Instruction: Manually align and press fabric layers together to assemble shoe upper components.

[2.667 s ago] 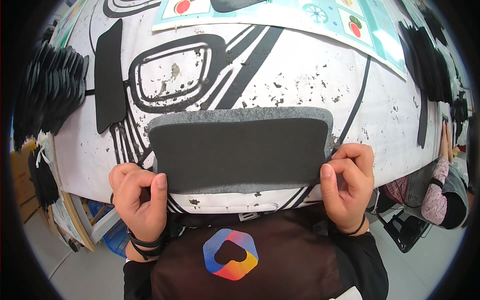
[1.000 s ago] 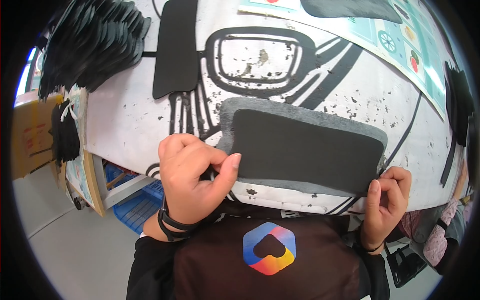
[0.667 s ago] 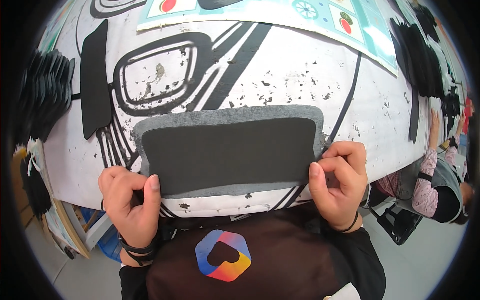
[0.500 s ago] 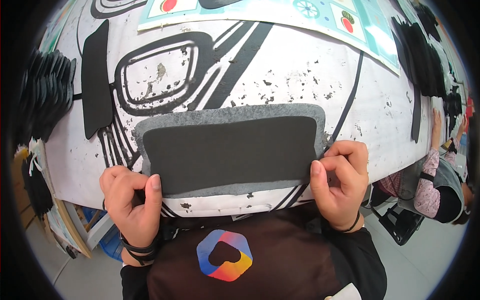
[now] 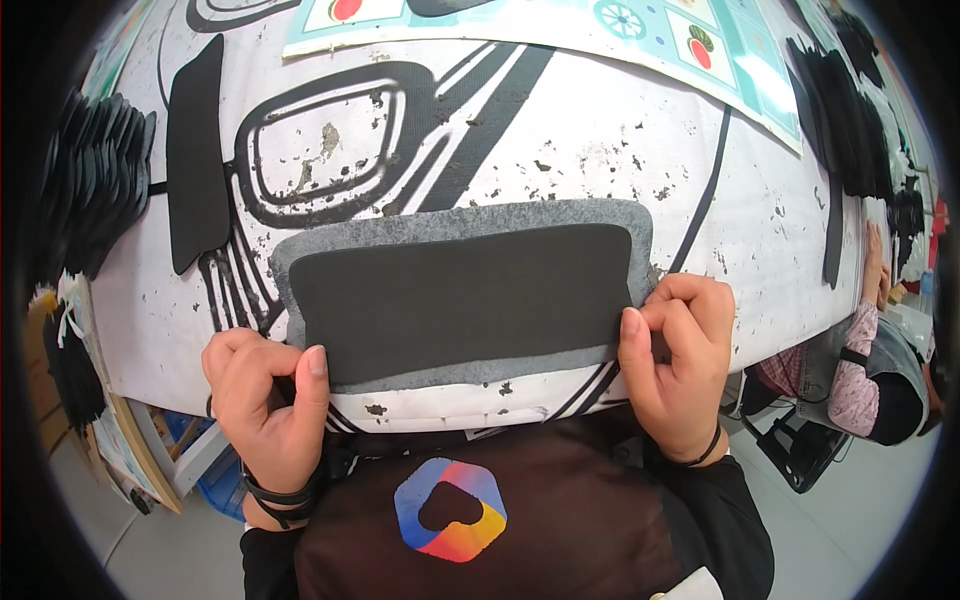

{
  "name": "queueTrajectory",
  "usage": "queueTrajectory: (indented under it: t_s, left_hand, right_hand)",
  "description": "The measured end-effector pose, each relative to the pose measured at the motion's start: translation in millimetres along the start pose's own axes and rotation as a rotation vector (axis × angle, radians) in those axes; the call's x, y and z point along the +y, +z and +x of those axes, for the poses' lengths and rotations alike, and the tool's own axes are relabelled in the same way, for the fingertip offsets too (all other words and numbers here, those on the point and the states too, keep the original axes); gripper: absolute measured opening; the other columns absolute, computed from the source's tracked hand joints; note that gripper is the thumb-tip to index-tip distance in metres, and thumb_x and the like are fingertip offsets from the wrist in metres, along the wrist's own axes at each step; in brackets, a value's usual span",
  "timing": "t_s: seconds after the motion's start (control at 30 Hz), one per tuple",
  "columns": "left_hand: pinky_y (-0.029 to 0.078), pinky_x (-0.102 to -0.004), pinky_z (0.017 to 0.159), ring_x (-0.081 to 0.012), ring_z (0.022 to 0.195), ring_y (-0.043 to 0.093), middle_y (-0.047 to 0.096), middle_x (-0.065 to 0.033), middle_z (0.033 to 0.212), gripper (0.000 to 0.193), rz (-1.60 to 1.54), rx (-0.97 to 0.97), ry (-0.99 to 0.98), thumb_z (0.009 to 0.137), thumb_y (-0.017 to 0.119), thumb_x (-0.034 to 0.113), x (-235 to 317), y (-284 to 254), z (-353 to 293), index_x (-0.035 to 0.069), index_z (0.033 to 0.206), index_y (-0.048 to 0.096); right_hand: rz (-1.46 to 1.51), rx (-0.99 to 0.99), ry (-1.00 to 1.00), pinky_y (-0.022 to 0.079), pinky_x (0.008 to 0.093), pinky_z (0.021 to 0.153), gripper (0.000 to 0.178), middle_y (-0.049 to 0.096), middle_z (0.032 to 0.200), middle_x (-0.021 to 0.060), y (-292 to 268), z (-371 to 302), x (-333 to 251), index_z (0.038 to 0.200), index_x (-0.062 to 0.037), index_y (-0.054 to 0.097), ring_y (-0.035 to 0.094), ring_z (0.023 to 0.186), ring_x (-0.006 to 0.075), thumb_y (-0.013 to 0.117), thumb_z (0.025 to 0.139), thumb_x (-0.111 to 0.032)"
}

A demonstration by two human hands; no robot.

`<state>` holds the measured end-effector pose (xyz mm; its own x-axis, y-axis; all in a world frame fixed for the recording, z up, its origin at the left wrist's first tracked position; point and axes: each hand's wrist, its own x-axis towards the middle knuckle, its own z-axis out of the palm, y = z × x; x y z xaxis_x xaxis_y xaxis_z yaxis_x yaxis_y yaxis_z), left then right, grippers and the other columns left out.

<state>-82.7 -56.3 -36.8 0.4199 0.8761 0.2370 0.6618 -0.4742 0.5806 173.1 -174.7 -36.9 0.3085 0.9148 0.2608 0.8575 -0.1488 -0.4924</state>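
A flat black sheet (image 5: 465, 298) with rounded corners is in front of me, pinched at both lower corners. Beneath or behind it a slightly larger grey felt-like piece (image 5: 480, 221) shows as a border, widest along the far edge. My left hand (image 5: 268, 395) grips the sheet's near left corner between thumb and curled fingers. At the near right corner my right hand (image 5: 680, 362) has the same pinch. Whether the fingers also hold the grey piece cannot be seen.
Another black piece (image 5: 198, 155) lies at the left beside a stack of dark pieces (image 5: 95, 180). A printed teal sheet (image 5: 640, 45) covers the far side. More black pieces (image 5: 840, 120) are piled at the right, where another person's arm (image 5: 858, 365) rests by the table edge.
The black sheet's right end has shifted slightly away from me, with my right hand following. My left hand has barely moved; the other person at the right has shifted a little.
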Motion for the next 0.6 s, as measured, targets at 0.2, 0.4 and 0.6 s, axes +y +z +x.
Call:
queueTrajectory:
  t_s: [0.2,0.4,0.6]
  left_hand:
    - [0.033,-0.0300,0.066,-0.0211,0.070,0.042,0.048,-0.0027,0.062,0.018,0.001,0.002,0.008,0.069,0.068,0.005,1,1,1,0.005,0.064,0.051]
    - [0.033,-0.0300,0.067,-0.0212,0.070,0.042,0.048,-0.0026,0.062,0.017,0.010,0.003,0.009,0.069,0.068,0.005,3,1,0,0.005,0.064,0.052]
    - [0.033,-0.0304,0.067,-0.0209,0.070,0.041,0.047,-0.0026,0.062,0.018,0.015,0.006,0.016,0.069,0.068,0.005,0,1,1,0.005,0.064,0.051]
  right_hand:
    - [-0.027,0.003,-0.044,0.035,0.0324,0.062,0.018,0.050,0.082,0.0071,0,1,1,0.070,-0.0058,0.051,0.042,0.073,0.0234,0.068,0.068,-0.001]
    - [0.107,0.091,0.005,0.036,0.0318,0.065,0.030,0.048,0.085,0.0107,5,-6,6,0.084,-0.0045,0.046,0.043,0.075,0.0235,0.068,0.066,0.003]
    - [0.152,0.187,-0.134,0.040,0.0329,0.069,0.028,0.049,0.093,0.0108,1,-12,6,0.089,-0.0044,0.050,0.045,0.083,0.0240,0.068,0.068,-0.004]
